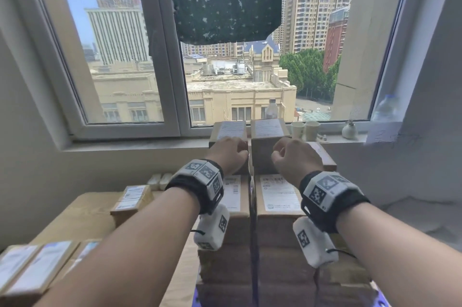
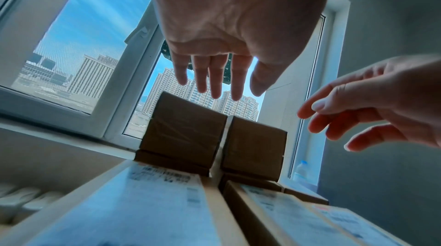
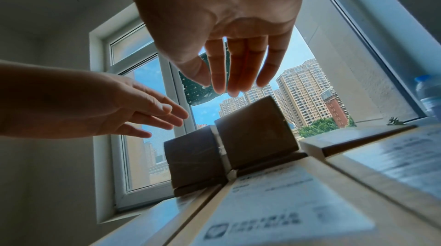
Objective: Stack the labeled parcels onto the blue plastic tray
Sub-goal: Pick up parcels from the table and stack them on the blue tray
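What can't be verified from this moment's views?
- Blue plastic tray: head view shows only slivers; stacked brown cardboard parcels cover it.
- White shipping labels: print blurred in every view.
- Left hand, right hand: contact with top parcels unclear.

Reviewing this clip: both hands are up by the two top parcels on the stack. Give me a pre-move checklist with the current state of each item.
1. Left hand free to grasp: ok, fingers straight, holding nothing.
2. Right hand free: ok, fingers relaxed, empty.
3. Hands clear of the top left parcel and top right parcel: ok in the wrist views, a gap shows below the fingertips.
4. Top parcels seated level: not ok, the right one sits higher and looks tilted in the right wrist view.
5. Stack resting on the blue tray: cannot tell, only a sliver of blue shows.
6. Parcels left on the table: ok, several remain to the left.
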The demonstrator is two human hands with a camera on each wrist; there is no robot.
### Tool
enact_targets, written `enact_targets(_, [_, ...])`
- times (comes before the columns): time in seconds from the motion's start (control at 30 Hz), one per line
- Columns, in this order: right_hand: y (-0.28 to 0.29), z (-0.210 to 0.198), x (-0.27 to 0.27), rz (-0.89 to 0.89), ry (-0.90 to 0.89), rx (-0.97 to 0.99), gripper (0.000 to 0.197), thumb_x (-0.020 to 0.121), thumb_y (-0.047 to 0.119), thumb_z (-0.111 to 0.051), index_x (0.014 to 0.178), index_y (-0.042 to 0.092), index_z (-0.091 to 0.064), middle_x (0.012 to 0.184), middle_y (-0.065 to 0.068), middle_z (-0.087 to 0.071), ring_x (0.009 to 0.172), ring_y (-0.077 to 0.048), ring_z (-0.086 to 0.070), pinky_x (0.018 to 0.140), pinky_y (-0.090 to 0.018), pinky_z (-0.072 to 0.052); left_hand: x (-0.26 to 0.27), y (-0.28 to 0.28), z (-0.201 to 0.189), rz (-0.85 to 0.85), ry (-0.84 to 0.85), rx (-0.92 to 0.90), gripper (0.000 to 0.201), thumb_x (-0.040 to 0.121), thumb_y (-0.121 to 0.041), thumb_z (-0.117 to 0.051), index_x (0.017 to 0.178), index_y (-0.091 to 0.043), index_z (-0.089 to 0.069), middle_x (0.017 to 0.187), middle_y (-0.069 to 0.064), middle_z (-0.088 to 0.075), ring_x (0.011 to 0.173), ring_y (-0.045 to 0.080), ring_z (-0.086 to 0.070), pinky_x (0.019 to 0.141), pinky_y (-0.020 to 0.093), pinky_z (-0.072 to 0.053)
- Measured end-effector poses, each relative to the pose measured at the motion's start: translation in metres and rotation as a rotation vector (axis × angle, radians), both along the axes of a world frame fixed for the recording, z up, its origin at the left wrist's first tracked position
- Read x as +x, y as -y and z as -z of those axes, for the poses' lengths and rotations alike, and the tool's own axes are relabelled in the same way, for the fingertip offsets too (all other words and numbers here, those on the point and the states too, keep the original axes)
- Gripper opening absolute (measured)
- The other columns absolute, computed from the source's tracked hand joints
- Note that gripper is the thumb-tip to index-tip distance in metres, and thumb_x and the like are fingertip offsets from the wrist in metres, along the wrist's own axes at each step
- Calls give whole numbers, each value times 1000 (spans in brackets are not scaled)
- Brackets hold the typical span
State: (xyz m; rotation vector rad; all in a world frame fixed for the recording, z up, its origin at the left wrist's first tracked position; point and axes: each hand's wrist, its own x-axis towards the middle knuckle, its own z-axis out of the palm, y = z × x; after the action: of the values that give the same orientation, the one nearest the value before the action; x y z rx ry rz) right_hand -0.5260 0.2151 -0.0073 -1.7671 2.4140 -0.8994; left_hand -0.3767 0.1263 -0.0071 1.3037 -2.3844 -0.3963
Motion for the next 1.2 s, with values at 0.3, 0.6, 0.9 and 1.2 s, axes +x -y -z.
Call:
enact_targets(0.3, [-1, 9, 73, -180, -15, -3, 24, 94, 31, -47, 106, 24, -67, 104, 3, -66, 93, -17, -59, 78, -31, -46, 65, -11, 23, -130, 30, -23, 37, 95, -29, -49, 130, -21, -57, 136, 3, -53, 129, 22, -46, 110, 38, -37])
enact_targets(0.6, [30, 48, 201, -301, 47, 13, 22, 90, 34, -50, 100, 26, -68, 104, 3, -67, 98, -20, -61, 88, -36, -48, 174, -2, 59, -272, -10, 13, 34, 96, -31, -48, 126, -22, -60, 132, 6, -55, 126, 26, -47, 106, 38, -38])
enact_targets(0.9, [69, 98, 327, -309, 119, 113, 28, 91, 29, -49, 113, 22, -64, 111, -2, -68, 104, -23, -61, 89, -35, -48, 305, 21, 108, -337, -8, 133, 38, 91, -21, -50, 128, -21, -58, 135, 11, -53, 128, 29, -46, 106, 36, -39])
enact_targets(1.2, [99, 175, 408, -137, 216, 269, 27, 92, 29, -48, 115, 23, -61, 111, -2, -67, 101, -23, -61, 87, -38, -51, 386, 51, 172, -307, 15, 244, 37, 92, -27, -49, 128, -22, -57, 135, 5, -54, 127, 25, -45, 107, 42, -39])
